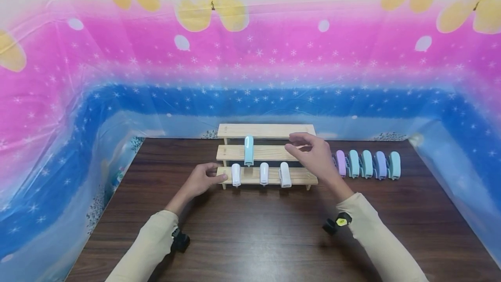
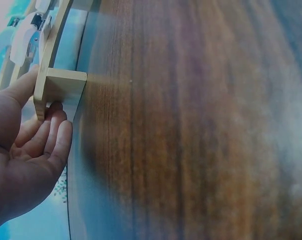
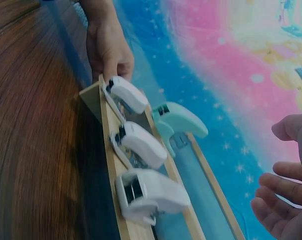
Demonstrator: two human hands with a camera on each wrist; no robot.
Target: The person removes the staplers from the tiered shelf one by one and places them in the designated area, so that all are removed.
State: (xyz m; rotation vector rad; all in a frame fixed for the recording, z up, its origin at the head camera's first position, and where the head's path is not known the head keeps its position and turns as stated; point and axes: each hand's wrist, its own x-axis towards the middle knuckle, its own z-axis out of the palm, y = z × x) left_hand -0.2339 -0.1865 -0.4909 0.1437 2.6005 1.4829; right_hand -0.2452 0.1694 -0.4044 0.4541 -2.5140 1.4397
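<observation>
A three-tier wooden display stand [image 1: 266, 131] stands at the back of the table. My left hand [image 1: 199, 181] grips the left end of its lowest shelf; in the left wrist view the thumb lies on one side of the board and the fingers [image 2: 61, 140] curl behind it. Three white staplers, the left one [image 1: 236, 174], the middle one [image 1: 264, 173] and the right one [image 1: 285, 174], sit on that shelf. One mint stapler [image 1: 248, 150] is on the middle shelf. My right hand [image 1: 315, 156] hovers at the stand's right side, fingers parted, with nothing between them.
Right of the stand, several staplers stand in a row on the dark wooden table [image 1: 250, 238]: a pink-purple one [image 1: 341, 163], a lavender one [image 1: 379, 165] and mint ones, the end one [image 1: 394, 165] farthest right. A patterned cloth [image 1: 250, 55] hangs behind and at both sides.
</observation>
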